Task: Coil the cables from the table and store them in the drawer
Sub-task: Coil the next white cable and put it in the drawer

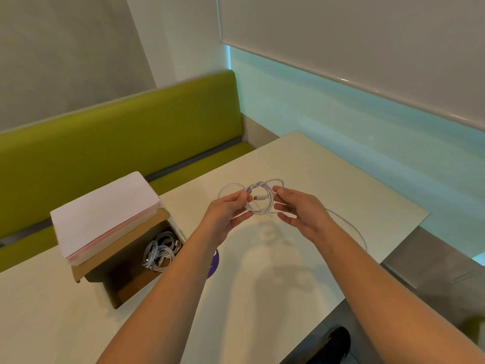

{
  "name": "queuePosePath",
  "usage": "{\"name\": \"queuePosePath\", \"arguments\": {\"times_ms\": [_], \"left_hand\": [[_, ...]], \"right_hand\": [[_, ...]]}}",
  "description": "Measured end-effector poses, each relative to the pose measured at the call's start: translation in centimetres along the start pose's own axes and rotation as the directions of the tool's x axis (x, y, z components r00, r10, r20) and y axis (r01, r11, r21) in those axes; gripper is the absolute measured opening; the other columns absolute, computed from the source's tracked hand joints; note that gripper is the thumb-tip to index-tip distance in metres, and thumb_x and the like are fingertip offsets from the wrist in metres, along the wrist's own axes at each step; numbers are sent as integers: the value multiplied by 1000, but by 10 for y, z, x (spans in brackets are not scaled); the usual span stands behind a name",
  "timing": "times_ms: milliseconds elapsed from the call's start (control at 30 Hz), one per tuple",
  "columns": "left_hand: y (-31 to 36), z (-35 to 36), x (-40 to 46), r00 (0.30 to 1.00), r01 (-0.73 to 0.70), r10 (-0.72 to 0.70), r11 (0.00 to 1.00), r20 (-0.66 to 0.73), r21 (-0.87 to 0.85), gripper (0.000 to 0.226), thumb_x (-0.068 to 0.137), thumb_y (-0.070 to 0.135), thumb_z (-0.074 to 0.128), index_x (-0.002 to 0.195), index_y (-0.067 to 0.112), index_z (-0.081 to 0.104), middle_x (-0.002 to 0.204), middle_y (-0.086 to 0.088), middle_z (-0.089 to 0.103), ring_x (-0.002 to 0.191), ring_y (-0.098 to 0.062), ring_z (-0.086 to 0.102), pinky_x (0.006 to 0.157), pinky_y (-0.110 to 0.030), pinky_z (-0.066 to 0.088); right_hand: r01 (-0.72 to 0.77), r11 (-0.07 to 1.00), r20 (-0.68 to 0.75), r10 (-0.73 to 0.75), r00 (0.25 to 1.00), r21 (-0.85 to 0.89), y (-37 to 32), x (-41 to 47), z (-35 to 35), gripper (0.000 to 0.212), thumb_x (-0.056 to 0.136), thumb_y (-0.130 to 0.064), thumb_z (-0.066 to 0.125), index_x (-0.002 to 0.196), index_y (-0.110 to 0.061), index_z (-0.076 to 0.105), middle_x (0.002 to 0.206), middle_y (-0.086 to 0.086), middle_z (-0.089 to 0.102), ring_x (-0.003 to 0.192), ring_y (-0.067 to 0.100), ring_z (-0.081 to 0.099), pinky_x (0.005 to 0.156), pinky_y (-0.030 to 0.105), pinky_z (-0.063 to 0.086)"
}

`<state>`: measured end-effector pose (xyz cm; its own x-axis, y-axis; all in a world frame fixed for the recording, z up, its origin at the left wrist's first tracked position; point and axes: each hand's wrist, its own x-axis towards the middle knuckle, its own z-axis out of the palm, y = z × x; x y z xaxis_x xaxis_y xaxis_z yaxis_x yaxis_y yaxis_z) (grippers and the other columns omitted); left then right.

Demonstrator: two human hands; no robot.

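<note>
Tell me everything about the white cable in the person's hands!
The white cable is thin, smooth, plastic-looking. Most of it is wound into loose loops held above the table. The left hand pinches the loops; the right hand touches them with straight fingers. A plug end crosses the middle. A loose tail trails right, past the table's edge.

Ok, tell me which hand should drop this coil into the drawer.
Left, probably. The left hand already pinches the white cable coil, and the open drawer sits on its side. The right hand is open beside the coil, nearer the loose tail.
</note>
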<state>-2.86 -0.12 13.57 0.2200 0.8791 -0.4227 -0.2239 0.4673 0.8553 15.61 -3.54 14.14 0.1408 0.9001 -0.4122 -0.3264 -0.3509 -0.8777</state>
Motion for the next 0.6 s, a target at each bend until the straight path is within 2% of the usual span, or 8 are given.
{"name": "queuePosePath", "arguments": {"times_ms": [100, 167, 300, 367, 433, 500, 600], "left_hand": [[0, 1, 0, 999, -4, 3, 1000, -35, -8, 15, 92, 13, 65, 104, 8, 74, 101, -6, 75, 90, -15, 68, 78, -24, 58], [2, 5, 0, 999, -14, 12, 999, -45, -40, 18, 91, 10, 65, 108, 6, 73, 98, -6, 75, 88, -15, 69, 74, -22, 59], [2, 11, 0, 997, -46, 40, 994, -68, -97, 20, 91, 8, 65, 111, 8, 71, 98, -5, 74, 87, -15, 69, 70, -19, 58], [2, 13, 1, 995, -66, 57, 991, -78, -116, 18, 91, 9, 65, 108, 11, 72, 99, -5, 74, 89, -16, 69, 69, -19, 58], [2, 15, 2, 993, -83, 72, 989, -88, -120, 16, 91, 9, 66, 104, 14, 72, 101, -5, 75, 91, -17, 69, 72, -19, 58], [1, 16, 2, 992, -94, 83, 988, -94, -123, 18, 91, 8, 66, 107, 12, 72, 100, -5, 75, 90, -16, 69, 73, -20, 58], [-1, 16, 1, 989, -112, 97, 984, -113, -135, 22, 90, 7, 66, 112, 9, 70, 96, -4, 74, 87, -15, 69, 70, -18, 58]], "right_hand": [[-81, 997, 42, 81, 996, -1, 2, 2, -1, 20, 96, -23, 60, 108, -13, 73, 89, -2, 71, 77, 13, 58, 67, 27, 48], [-127, 991, 111, 122, 986, 37, 4, 1, 2, 25, 98, -25, 54, 109, -12, 72, 90, -1, 69, 72, 12, 55, 65, 25, 45], [-155, 986, 209, 140, 968, 59, 8, -4, 9, 41, 101, -39, 44, 102, -12, 73, 96, 4, 62, 80, 18, 52, 73, 34, 52], [-162, 985, 223, 144, 964, 61, 8, -6, 14, 38, 97, -44, 49, 98, -12, 69, 91, 6, 60, 80, 21, 54, 75, 39, 54], [-166, 985, 238, 149, 960, 54, 9, -8, 17, 26, 93, -37, 62, 99, -12, 65, 82, 6, 56, 75, 22, 58, 76, 40, 57], [-168, 985, 266, 151, 952, 45, 10, -8, 18, 18, 92, -24, 65, 102, -9, 62, 80, 8, 58, 71, 22, 63, 76, 38, 60], [-168, 984, 283, 147, 948, 52, 10, -7, 17, 22, 90, -16, 67, 109, -5, 63, 77, 8, 62, 69, 19, 65, 75, 34, 60]]}}
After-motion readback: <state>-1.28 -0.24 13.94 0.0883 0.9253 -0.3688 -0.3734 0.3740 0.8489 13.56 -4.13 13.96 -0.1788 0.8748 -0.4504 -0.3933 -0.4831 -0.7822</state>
